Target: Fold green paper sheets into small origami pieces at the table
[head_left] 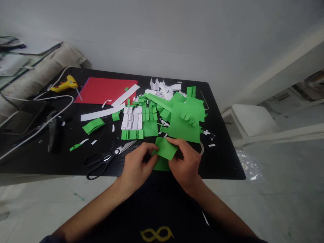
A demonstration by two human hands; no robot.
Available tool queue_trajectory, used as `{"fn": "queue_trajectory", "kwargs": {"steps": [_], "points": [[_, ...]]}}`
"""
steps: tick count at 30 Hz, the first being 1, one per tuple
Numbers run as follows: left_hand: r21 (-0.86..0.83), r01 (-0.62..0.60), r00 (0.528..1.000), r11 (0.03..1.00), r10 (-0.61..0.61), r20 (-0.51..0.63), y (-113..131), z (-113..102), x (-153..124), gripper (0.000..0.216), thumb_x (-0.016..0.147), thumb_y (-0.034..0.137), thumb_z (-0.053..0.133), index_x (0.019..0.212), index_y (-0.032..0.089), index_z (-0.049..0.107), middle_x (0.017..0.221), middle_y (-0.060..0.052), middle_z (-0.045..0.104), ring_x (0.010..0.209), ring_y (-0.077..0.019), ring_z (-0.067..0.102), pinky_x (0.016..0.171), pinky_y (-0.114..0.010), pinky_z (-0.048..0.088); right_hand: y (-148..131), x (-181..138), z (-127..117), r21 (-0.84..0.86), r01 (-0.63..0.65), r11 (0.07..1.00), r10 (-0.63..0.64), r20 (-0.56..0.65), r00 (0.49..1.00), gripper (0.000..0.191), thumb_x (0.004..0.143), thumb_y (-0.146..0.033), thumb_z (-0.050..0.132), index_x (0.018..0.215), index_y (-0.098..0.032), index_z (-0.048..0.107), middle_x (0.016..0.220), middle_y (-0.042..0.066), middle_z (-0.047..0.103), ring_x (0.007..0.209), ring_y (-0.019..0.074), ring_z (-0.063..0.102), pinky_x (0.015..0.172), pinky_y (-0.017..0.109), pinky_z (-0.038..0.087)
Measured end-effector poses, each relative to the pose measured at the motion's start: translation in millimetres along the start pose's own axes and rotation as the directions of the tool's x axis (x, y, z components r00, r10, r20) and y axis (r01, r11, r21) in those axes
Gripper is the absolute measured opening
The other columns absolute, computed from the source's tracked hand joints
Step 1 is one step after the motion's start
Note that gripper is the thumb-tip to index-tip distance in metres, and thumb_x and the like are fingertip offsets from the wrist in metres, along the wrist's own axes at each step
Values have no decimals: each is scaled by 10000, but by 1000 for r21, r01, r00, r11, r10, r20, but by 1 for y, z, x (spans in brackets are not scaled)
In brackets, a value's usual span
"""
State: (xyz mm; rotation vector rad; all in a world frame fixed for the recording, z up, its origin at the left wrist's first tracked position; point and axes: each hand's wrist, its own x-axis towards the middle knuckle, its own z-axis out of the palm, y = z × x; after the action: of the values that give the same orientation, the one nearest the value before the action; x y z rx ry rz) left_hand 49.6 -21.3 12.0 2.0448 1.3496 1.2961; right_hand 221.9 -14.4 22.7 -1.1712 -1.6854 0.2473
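Between both hands is a small piece of green paper (165, 148), held just above the table's near edge. My left hand (139, 162) pinches its left side between thumb and fingers. On its right side, my right hand (186, 160) is closed, with the index finger along the upper edge. More green paper (162, 164) shows below the held piece. Just beyond lie a folded white paper piece (132, 118) and folded green strips (150, 114), beside a larger green sheet (183, 130). Black-handled scissors (112, 155) rest left of my left hand, blades partly spread.
A yellow glue gun (67, 84) lies at the back left near a white cable (63, 97). Red paper (106, 90) and white strips (102, 112) are on the black table (222, 155). Crumpled white paper (164, 88) piles up at the back. A white stool (249, 118) stands right.
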Motion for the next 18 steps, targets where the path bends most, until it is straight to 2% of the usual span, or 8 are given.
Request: {"fn": "queue_trajectory", "kwargs": {"steps": [4, 9, 14, 18], "points": [[-55, 25, 1000, 998, -24, 14, 0, 0, 0, 121, 938, 130, 692, 1029, 209, 680, 738, 56, 680, 567, -73, 614, 559, -156, 474, -3, 3, 1, -3, 5, 1000, -5, 26, 1000, 322, 902, -5, 599, 1109, -220, 722, 1012, 92, 776, 971, 239, 775, 914, 381, 646], [-60, 54, 998, 997, -52, 30, -5, -6, 3, 95, 968, 154, 673, 1043, 210, 689, 776, 35, 716, 607, -87, 646, 588, -170, 498, -1, 13, -13, 89, -7, 996, -11, 199, 980, 367, 872, -46, 662, 1172, -249, 724, 1176, 111, 715, 1096, 266, 743, 975, 437, 634], [-58, 54, 994, 997, -48, 102, -14, -14, 5, 88, 959, 168, 685, 1032, 215, 700, 745, 39, 694, 588, -94, 621, 550, -181, 462, 11, 27, -31, 131, 105, 986, -148, 385, 911, 349, 891, -42, 664, 1155, -260, 732, 1231, 90, 743, 1147, 251, 744, 1006, 433, 632], [-43, 44, 992, 998, -38, 119, -15, -15, 7, 60, 971, 194, 689, 1022, 219, 710, 770, 29, 717, 619, -106, 641, 578, -200, 478, 16, 32, -34, 106, 209, 972, -234, 421, 876, 329, 928, -11, 618, 1156, -219, 733, 1242, 118, 754, 1166, 245, 745, 1004, 417, 638]]}}
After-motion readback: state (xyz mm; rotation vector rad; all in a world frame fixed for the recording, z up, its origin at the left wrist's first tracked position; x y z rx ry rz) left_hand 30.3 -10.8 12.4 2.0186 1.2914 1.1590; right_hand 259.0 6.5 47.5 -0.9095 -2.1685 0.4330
